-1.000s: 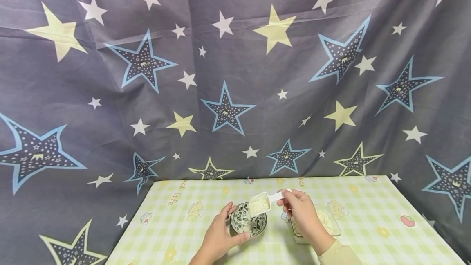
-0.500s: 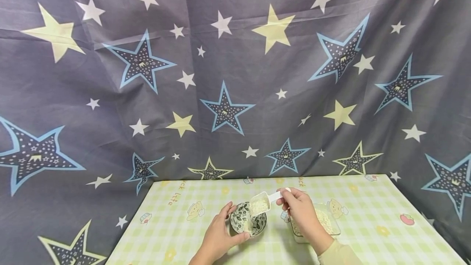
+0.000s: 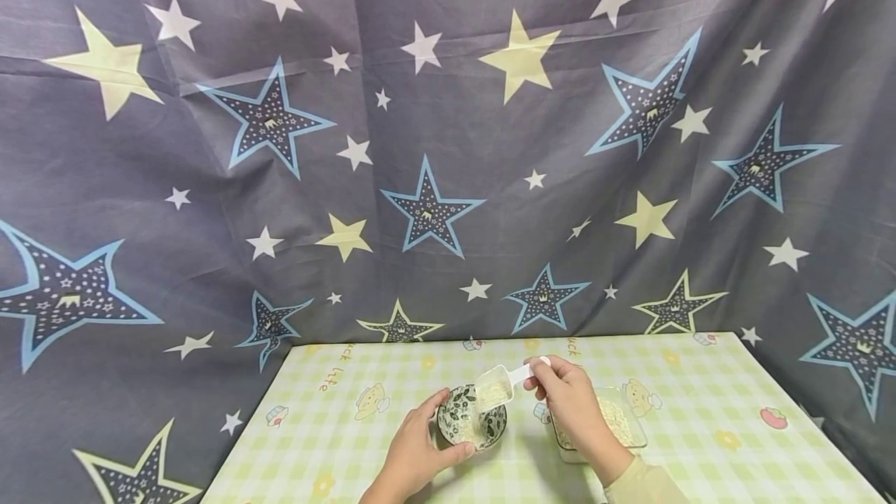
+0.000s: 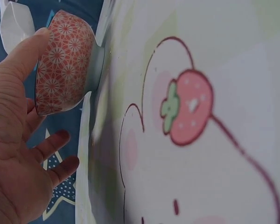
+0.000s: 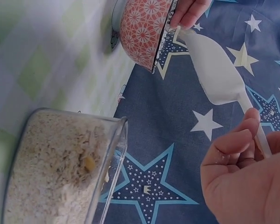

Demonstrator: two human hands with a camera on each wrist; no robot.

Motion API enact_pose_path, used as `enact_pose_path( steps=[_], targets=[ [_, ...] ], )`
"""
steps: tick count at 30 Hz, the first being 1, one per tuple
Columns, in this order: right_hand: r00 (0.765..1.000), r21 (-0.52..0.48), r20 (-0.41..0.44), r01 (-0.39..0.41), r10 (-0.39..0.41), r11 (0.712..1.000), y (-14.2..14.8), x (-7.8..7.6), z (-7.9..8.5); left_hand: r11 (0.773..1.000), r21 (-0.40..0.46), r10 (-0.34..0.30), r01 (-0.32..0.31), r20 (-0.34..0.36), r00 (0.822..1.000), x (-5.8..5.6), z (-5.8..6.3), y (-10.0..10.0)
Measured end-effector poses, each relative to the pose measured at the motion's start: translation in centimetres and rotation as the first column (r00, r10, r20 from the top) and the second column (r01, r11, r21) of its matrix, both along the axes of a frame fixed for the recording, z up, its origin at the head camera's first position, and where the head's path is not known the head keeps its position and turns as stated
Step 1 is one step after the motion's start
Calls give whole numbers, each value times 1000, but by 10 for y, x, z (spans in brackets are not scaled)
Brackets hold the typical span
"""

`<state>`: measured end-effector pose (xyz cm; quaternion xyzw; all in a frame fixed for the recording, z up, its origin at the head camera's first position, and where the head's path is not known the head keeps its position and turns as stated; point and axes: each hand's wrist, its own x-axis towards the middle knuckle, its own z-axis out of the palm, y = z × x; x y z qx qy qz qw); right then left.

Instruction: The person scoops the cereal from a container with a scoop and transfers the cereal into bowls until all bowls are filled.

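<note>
A small bowl (image 3: 456,404), dark floral inside and red with white flowers outside, stands on the table. My left hand (image 3: 414,453) steadies it by the rim, thumb on the near side and fingertips on the far side. In the right wrist view, my right hand (image 5: 252,168) pinches the handle of a white scoop (image 5: 217,70). The scoop is tilted over the bowl, its lip at the rim, with pale oat flakes (image 3: 495,390) in it. Some pale flakes lie in the bowl. A clear container (image 5: 121,154) of oats stands below my right forearm, partly hidden by it.
A green-checked tablecloth (image 3: 315,411) with cartoon prints covers the table. Behind it hangs a dark curtain (image 3: 448,294) with stars. The oat container is to the right of the bowl, with a gap between them.
Both hands stay almost still at the bowl. The scoop shifts very slightly, and the heap of oats in it looks a little smaller.
</note>
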<state>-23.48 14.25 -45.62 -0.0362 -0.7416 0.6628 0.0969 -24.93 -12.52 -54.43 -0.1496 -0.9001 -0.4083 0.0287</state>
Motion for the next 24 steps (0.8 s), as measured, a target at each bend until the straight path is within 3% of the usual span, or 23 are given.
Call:
enact_pose_path(
  steps=[10, 24],
  targets=[
    [998, 85, -55, -5, 10, 996, -4, 6, 6, 1000, -10, -6, 6, 2, 1000, 0, 3, 1],
    [996, 128, -93, -7, 19, 992, -7, 10, 6, 1000, 1, -3, 3, 26, 1000, 0, 2, 1]
  ],
)
